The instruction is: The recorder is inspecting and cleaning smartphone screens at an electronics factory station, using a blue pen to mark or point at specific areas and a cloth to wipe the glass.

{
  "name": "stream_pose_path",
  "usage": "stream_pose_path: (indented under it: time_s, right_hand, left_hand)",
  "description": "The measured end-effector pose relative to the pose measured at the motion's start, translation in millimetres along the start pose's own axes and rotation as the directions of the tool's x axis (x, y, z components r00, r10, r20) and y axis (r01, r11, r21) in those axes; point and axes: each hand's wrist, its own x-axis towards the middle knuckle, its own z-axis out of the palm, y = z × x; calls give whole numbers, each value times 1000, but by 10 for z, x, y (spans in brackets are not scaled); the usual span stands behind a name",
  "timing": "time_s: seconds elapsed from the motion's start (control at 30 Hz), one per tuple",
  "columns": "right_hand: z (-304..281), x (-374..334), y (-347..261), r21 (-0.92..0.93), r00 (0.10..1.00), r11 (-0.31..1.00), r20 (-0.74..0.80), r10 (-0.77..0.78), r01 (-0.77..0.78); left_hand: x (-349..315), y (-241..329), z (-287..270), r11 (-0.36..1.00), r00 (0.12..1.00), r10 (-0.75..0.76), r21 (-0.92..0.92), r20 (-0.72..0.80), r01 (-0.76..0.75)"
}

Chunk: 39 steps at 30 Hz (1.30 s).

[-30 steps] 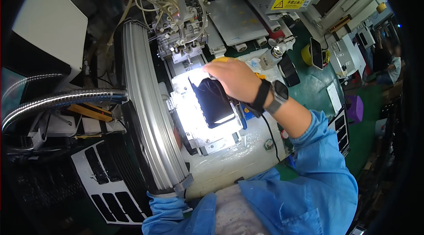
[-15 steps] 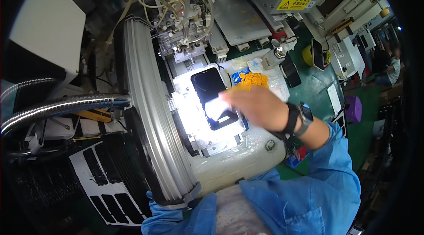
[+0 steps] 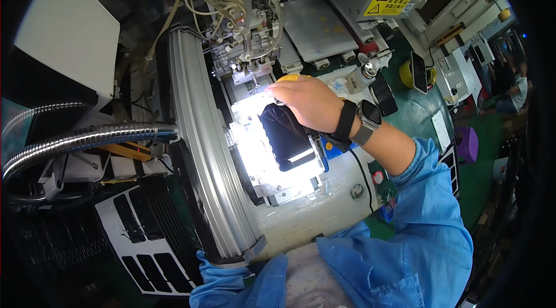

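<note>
A dark phone-shaped glass panel [image 3: 288, 137] lies on a brightly lit white metal fixture [image 3: 253, 154]. Over its upper end is my right hand [image 3: 310, 102], fingers bent and drawn together, with the fingertips at the panel's top edge. Whatever they may grip is hidden. Yellow material, resembling a finger cot [image 3: 288, 77], shows at the top of that hand. A black band and a watch [image 3: 369, 113] circle the wrist. My left hand is out of sight; only the blue left sleeve [image 3: 223, 279] shows at the lower edge, beside the grey ribbed column.
A thick grey column [image 3: 200, 134] stands left of the fixture, with a flexible metal hose [image 3: 87, 140] running to it. Beyond the fixture hangs a machine head [image 3: 246, 47] with tubes. A bottle [image 3: 360, 78] and a dark phone-like slab [image 3: 382, 96] stand to the right.
My right hand has moved up and left, from beside the panel's middle to its top edge. Its fingers are now bent. The pile of yellow finger cots is hidden behind it.
</note>
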Motion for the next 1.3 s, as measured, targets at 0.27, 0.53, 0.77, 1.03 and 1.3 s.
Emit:
stream_pose_path:
  time_s: [0.27,0.53,0.77,1.03,1.3]
  right_hand:
    - [-46,-295,-293,-20,998,1000,61,23,-22]
    - [-110,-586,-518,-41,998,999,67,-1,3]
    - [-237,-752,-744,49,996,999,88,1,-6]
    - [-399,-932,-961,30,989,1000,149,2,-7]
    - [-595,-1312,-798,531,957,806,251,147,-263]
  left_hand:
    - [-20,-26,-6,999,1000,-9,-33,-14,9]
    - [-8,-37,-2,999,999,31,-18,-7,-31]
    - [-11,-51,31,1000,1000,25,-13,-7,-25]
    - [-1,-19,23,998,999,37,-48,-34,-39]
    - [-101,-51,139,992,995,-58,-114,-76,49]
